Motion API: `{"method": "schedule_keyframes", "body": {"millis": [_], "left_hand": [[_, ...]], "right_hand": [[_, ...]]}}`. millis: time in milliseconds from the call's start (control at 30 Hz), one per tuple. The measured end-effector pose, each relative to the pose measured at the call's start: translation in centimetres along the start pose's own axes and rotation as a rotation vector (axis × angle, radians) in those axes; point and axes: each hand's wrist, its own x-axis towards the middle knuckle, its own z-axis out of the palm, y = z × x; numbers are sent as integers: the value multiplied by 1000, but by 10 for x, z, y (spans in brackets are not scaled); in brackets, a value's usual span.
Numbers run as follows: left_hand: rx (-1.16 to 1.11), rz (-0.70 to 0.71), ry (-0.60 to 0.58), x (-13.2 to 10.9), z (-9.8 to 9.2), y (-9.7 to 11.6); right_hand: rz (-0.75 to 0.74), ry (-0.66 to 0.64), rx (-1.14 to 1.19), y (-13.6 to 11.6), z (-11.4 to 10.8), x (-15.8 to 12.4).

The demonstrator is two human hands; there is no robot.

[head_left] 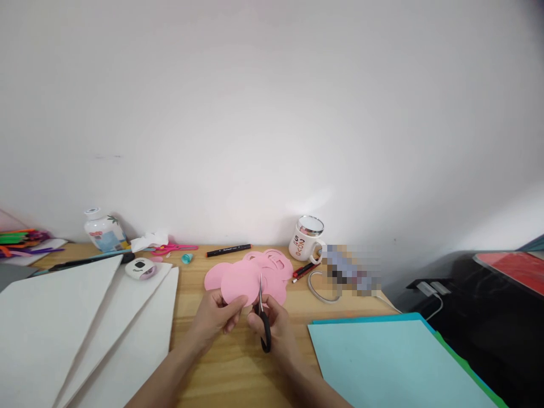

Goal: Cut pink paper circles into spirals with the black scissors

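A round piece of pink paper [238, 282] is pinched between the thumb and fingers of my left hand [219, 314]. My right hand [276, 326] grips black-handled scissors [265, 331], whose blades point up and away from me at the right edge of that paper. From this angle I cannot tell whether the blades touch it. Behind lie several more pink paper pieces [278, 277], overlapping on the wooden table [225, 374]; some have ring-shaped cut-outs. Parts of them are hidden by the held paper and my hands.
A black marker [229, 250] and a white lidded mug [306, 238] stand near the wall. White boards [51, 317] cover the left, with a small white device [140, 268] on top. Pink scissors [178, 247] lie behind. Light-blue sheets [395, 362] occupy the right front.
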Motion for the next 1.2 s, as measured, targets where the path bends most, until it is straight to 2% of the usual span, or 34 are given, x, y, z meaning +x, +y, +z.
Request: {"method": "schedule_keyframes", "body": {"millis": [400,667,833,1200], "left_hand": [[-40,-16,23,0,-1,3],[-96,-12,-26,0,0,2],[-34,-24,25,0,-1,2],[-19,-28,24,-3,1,6]], "right_hand": [[64,17,5,4,0,1],[80,-20,17,6,3,-1],[22,-10,26,6,1,0],[-14,-11,-31,6,-3,2]]}}
